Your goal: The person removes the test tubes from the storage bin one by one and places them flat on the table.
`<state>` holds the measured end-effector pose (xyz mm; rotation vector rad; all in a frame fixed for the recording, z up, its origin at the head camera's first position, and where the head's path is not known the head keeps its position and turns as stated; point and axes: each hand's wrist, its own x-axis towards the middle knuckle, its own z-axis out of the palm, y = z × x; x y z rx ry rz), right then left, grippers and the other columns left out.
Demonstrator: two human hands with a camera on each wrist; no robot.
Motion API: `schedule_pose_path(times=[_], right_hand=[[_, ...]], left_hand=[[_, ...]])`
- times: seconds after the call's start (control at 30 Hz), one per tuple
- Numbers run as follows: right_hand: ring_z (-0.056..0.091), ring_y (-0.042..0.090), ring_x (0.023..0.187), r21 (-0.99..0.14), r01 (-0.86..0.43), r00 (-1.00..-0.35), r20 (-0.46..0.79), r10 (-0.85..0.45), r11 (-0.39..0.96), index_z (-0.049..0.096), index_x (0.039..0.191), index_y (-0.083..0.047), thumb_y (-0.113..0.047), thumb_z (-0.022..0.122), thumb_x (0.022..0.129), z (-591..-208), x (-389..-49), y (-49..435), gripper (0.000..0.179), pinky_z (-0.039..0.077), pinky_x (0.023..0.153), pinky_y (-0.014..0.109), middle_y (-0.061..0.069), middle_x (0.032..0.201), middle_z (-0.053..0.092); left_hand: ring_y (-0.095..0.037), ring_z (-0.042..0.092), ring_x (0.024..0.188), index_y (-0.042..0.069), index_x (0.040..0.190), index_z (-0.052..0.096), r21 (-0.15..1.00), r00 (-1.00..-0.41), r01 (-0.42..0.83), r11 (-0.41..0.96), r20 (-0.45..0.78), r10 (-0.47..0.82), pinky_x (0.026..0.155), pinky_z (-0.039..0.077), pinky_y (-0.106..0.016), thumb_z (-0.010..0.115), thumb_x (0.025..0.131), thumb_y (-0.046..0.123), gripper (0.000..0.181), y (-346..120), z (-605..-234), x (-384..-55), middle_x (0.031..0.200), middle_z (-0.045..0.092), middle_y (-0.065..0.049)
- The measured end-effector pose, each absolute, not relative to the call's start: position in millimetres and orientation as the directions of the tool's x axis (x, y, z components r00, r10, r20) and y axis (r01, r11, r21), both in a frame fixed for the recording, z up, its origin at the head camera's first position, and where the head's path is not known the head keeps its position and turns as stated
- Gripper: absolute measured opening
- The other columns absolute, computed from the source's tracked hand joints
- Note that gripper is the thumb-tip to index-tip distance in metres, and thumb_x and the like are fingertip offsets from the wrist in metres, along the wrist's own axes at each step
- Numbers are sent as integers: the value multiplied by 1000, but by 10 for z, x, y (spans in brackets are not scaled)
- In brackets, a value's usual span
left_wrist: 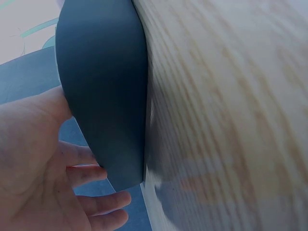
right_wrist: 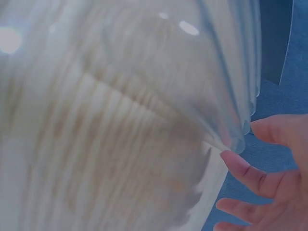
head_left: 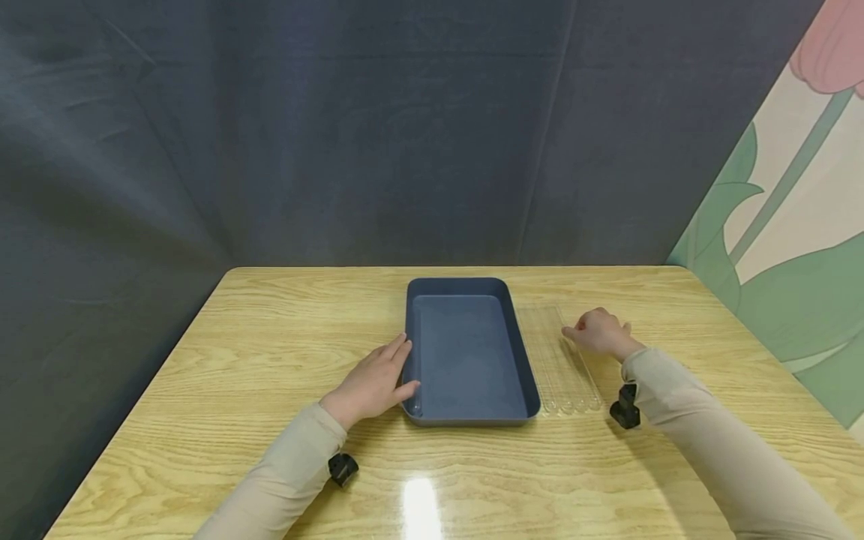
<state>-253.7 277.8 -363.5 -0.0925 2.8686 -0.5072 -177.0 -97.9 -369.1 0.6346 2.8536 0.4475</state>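
A dark blue rectangular tray [head_left: 466, 420] lies on the wooden table. My left hand [head_left: 373, 381] rests at its left rim near the close corner, fingers fairly straight and thumb over the edge. The left wrist view shows the left hand [left_wrist: 43, 159] against the tray wall [left_wrist: 106, 96]. A clear test tube [head_left: 416, 405] lies along the tray's left inner side. To the right of the tray, several clear test tubes [head_left: 556, 360] lie side by side. My right hand [head_left: 601, 334] pinches the outermost tube; in the right wrist view, the right hand [right_wrist: 274, 168] has thumb and forefinger around that tube [right_wrist: 236, 143].
The wooden table [head_left: 297, 330] stretches around the tray on both sides. A dark curtain [head_left: 378, 150] hangs behind its far edge. At the right is a wall painted with flowers [head_left: 796, 247]. A black wrist camera [head_left: 626, 409] sits under the right sleeve.
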Motion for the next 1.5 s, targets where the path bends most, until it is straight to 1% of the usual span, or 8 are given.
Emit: schedule_pose_path(times=[0.1,0.2,0.4,0.6,0.97,1.17,1.33,1.5], right_hand=[[49,49,104,-340,-28,-974,-201,-102,940,62,93,4,-34,49,94,-3598,-2540,2760,41,14,92,83,31,113,50],[46,52,109,-333,-47,-977,-180,-112,942,61,96,5,-34,49,94,-3542,-2541,2728,41,15,92,83,34,117,48],[40,56,116,-331,-74,-982,-137,-126,941,61,95,3,-33,50,94,-3464,-2568,2655,38,15,92,83,37,125,44],[38,55,121,-339,-95,-986,-99,-136,936,62,94,2,-33,50,93,-3383,-2579,2528,37,14,95,81,35,129,45],[42,53,119,-324,-165,-981,-46,-189,932,64,92,1,-29,52,92,-3374,-2543,2303,33,15,97,80,33,126,49],[45,49,118,-309,-204,-976,-7,-217,929,64,89,1,-28,55,90,-3363,-2528,2183,30,16,98,80,32,124,52],[46,48,119,-298,-231,-970,1,-242,926,64,88,-1,-27,56,90,-3343,-2520,2054,28,17,99,78,29,125,53],[44,47,121,-292,-243,-967,-4,-255,925,65,89,-2,-28,57,91,-3316,-2522,1925,27,18,100,77,28,128,52]], left_hand=[[-34,27,141,0,147,25,331,-892,380,864,-116,437,116,26,-47,50,96,37,68,-979,-3682,-1767,156,18,-17],[-34,26,141,0,147,25,329,-891,382,864,-117,438,116,26,-47,50,96,37,68,-978,-3676,-1766,156,18,-17],[-34,27,141,0,147,25,324,-891,382,866,-119,438,116,26,-46,50,96,38,68,-976,-3677,-1769,156,19,-17],[-34,27,141,0,147,25,325,-893,377,867,-120,433,116,27,-46,50,96,37,68,-973,-3680,-1771,156,19,-17],[-34,28,140,0,147,25,326,-894,375,868,-120,432,115,27,-46,51,95,37,68,-971,-3683,-1766,155,19,-17],[-34,27,141,0,147,25,324,-892,380,866,-121,436,116,26,-46,50,96,37,68,-968,-3682,-1765,156,19,-17],[-34,26,141,1,147,24,322,-893,376,869,-126,433,116,26,-46,50,96,37,68,-966,-3682,-1766,156,18,-17],[-34,27,141,0,147,25,319,-893,379,869,-122,434,116,26,-46,50,96,37,68,-968,-3689,-1765,156,18,-17]])
